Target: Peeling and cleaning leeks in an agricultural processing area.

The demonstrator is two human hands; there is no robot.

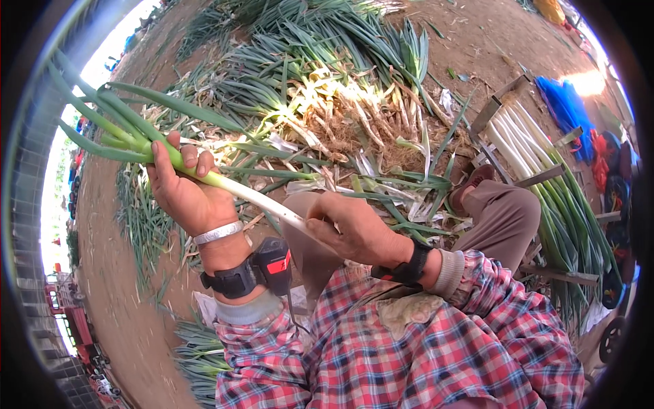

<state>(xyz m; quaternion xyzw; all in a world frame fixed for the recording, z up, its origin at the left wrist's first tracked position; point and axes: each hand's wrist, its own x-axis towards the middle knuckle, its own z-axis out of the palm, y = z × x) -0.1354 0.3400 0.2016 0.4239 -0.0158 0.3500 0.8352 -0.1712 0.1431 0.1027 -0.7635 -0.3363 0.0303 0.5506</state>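
Observation:
A long green onion (248, 193) slants across in front of me, its green leaves fanned out to the upper left and its white shank running down to the right. My left hand (187, 187) is closed around it where the leaves join the shank. At the lower white end, my right hand (357, 228) pinches the shank between thumb and fingers; the root tip is hidden by that hand. Beyond both hands lies a heap of untrimmed green onions (354, 116) with dirty roots and dry outer skins.
To my right, a wooden rack (541, 176) holds a bundle of cleaned green onions (521, 136). Peeled leaves and skins (409, 194) litter the dirt floor around my feet. More onions (201, 358) lie at lower left. Blue plastic (569, 112) and a red bag (599, 160) are at far right.

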